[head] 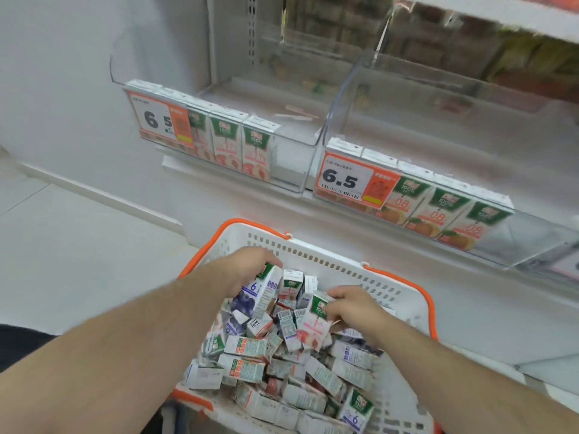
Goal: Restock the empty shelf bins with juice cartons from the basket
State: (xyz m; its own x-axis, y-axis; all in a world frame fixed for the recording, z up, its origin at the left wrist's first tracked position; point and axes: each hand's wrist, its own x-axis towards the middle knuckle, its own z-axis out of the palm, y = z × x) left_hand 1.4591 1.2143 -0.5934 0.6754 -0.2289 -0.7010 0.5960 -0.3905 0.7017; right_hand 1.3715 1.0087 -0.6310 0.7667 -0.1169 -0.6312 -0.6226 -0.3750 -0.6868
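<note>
Left hand (247,270) grip holding blueberry carton (260,292), right hand (351,305) grip pinching peach carton (315,324), basket (313,245) cut off below

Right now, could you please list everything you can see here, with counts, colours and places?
Basket: one, white with orange handles, foreground, below the shelf.
Loose cartons: too many to count, mixed colours, heaped in the basket.
Left bin: one, clear, three pink-fruit cartons visible in front.
Right bin: one, clear, three orange-fruit cartons visible in front.
Price tags: two, orange-white, on the bin fronts.
Left hand: grips a blue-purple carton.
Right hand: holds a pink carton.
</note>
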